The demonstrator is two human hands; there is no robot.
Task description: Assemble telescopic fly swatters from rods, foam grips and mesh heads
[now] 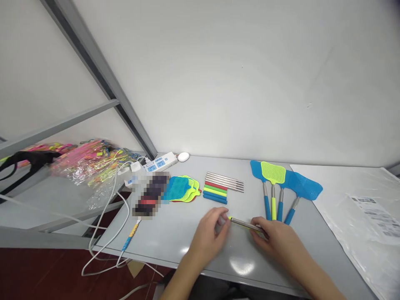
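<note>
Both my hands hold one metal rod with a yellow end (pixel 242 223) just above the grey table (pixel 175 237). My left hand (pixel 210 231) pinches the yellow end, fingers closed. My right hand (pixel 275 238) grips the other end of the rod, fingers curled round it. Beyond my hands lie a row of metal rods (pixel 225 181) and several coloured foam grips (pixel 215 192). To the left of those sits a stack of swatter heads (pixel 183 188). Several assembled fly swatters (pixel 276 187) fan out at the right.
A blurred dark object (pixel 150 195) lies left of the swatter heads. A white power strip (pixel 159 162) with cables sits at the back left. Bags of colourful parts (pixel 90 160) rest on a side shelf. White plastic mailers (pixel 359 200) cover the table's right end.
</note>
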